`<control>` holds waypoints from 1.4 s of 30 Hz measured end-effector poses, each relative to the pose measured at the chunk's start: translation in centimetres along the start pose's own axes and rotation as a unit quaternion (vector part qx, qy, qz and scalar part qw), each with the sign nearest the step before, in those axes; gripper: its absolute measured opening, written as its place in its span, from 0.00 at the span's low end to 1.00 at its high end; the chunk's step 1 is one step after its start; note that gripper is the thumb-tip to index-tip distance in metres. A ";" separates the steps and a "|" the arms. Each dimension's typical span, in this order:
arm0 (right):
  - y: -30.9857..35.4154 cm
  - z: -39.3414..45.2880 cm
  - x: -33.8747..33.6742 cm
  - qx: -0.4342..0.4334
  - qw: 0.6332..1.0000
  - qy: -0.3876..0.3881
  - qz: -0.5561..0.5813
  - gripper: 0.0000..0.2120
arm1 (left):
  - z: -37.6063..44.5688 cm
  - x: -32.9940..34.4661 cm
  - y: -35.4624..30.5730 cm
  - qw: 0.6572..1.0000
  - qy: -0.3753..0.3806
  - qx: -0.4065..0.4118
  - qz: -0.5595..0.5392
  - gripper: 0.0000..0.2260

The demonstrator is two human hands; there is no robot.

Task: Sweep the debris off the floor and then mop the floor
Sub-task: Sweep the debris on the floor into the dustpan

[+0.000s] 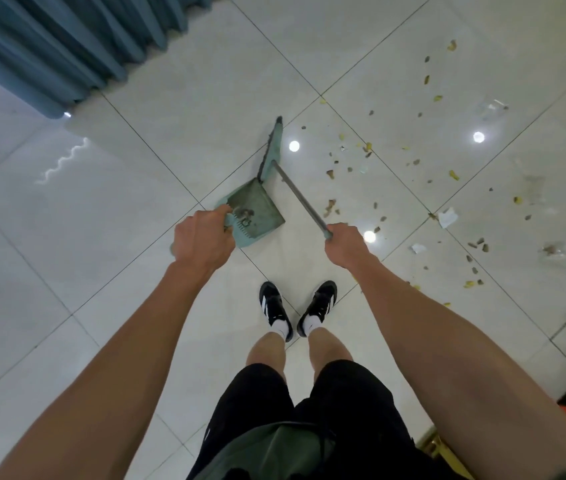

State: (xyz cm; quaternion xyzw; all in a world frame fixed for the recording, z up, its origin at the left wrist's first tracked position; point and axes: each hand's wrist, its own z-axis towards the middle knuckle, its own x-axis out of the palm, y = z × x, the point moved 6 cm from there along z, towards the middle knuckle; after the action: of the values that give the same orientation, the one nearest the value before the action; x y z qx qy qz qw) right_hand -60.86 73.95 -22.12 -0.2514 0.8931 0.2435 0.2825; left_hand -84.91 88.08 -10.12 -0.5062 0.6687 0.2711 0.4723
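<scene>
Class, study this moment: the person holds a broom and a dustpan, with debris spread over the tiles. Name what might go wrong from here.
1. The debris lies widely scattered to the right of the broom, so a hasty stroke could fling pieces further.
2. The dustpan in the left hand already holds some dirt; tilting it may spill that.
3. The right hand grips only the handle's end, which may weaken control.

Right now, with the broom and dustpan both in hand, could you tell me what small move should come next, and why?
Probably swing the broom head rightward past the nearest debris and draw it back toward the dustpan. The right hand grips the handle, the left hand holds the dustpan, and the scraps lie scattered to the right, none yet gathered.
</scene>
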 end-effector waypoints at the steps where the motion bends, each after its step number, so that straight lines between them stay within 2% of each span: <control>1: -0.3 0.3 -0.2 0.001 1.000 0.002 -0.008 0.15 | 0.2 -0.1 -0.6 1.000 0.000 0.003 0.005 0.11; 6: -4.4 0.4 -1.5 0.047 0.999 0.015 -0.016 0.11 | 0.8 -0.5 -3.8 0.999 0.006 0.014 0.036 0.11; 19: -18.4 -6.6 -4.3 0.171 0.984 -0.001 0.047 0.12 | 2.0 -2.2 -15.4 0.991 0.005 0.107 0.077 0.11; 25: -21.8 -9.3 -4.9 0.202 0.975 -0.019 0.094 0.13 | 2.1 -3.2 -17.6 0.987 0.009 0.133 0.088 0.12; 33: -20.0 -8.7 -5.9 0.173 0.979 -0.049 0.097 0.15 | 5.5 -5.5 -15.0 0.988 -0.005 0.130 0.085 0.12; 37: -13.9 -4.9 -7.7 0.130 0.987 -0.056 0.077 0.14 | 9.1 -6.8 -12.6 0.988 -0.009 0.129 0.086 0.12; 42: -5.0 1.2 -10.6 0.117 0.990 -0.064 0.049 0.13 | 15.2 -8.9 -9.0 0.988 -0.004 0.140 0.069 0.12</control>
State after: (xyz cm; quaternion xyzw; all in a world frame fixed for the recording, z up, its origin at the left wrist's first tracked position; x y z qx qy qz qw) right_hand -49.91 74.15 -17.84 -0.1564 0.9067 0.1662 0.3547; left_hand -70.69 101.53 -7.24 -0.3869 0.7316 0.2082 0.5213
